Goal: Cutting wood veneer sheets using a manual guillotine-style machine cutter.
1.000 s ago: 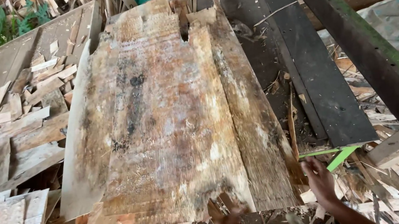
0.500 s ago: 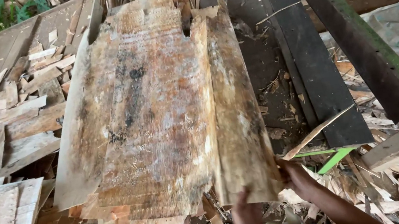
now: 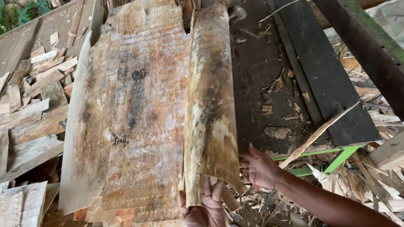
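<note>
The veneer sheet [image 3: 143, 111] is tan streaked rust-orange and black; the table [image 3: 268, 55] is dark grey, green-edged.

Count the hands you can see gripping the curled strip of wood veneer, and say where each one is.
2. The left hand holds the near end of the curled veneer strip from below; the right hand grips its right edge beside it. No other hands show.
</note>
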